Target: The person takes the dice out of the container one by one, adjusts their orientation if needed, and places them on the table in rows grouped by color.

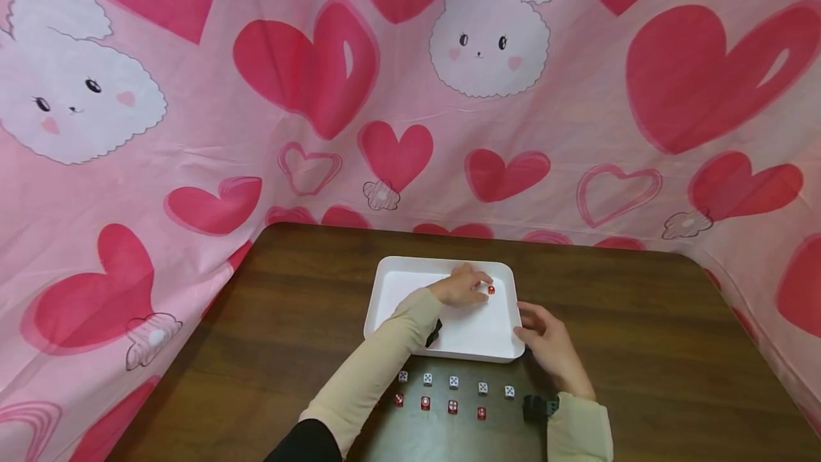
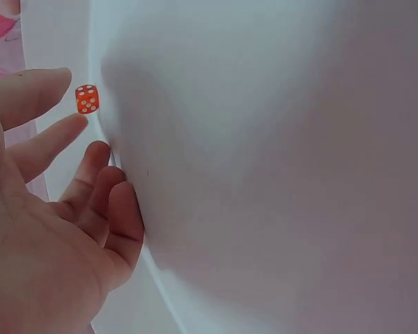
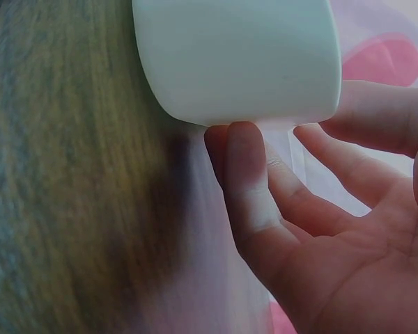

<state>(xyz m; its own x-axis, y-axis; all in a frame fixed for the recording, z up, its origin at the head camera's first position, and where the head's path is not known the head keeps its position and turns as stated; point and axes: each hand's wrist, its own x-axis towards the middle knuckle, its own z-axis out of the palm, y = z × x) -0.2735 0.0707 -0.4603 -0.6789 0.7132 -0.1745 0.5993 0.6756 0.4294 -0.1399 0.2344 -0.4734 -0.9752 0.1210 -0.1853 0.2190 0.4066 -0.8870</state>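
A single red die (image 1: 491,290) with white dots lies in the white tray (image 1: 477,337), towards its far right corner. My left hand (image 1: 458,287) reaches over the tray, thumb and index finger spread on either side of this die. In the left wrist view the die (image 2: 87,99) sits just beyond those two fingertips, while the other fingers bend loosely by the tray wall. My right hand (image 1: 550,341) grips the tray's right end, fingers and thumb at its edge; the right wrist view shows fingertips against the tray's outer wall (image 3: 240,66).
In front of the tray, on the dark wooden table (image 1: 641,348), stand a row of white dice (image 1: 454,381) and a nearer row of red dice (image 1: 452,407), several in each. My left forearm covers their left end. A pink heart-patterned cloth (image 1: 410,105) hangs around the table.
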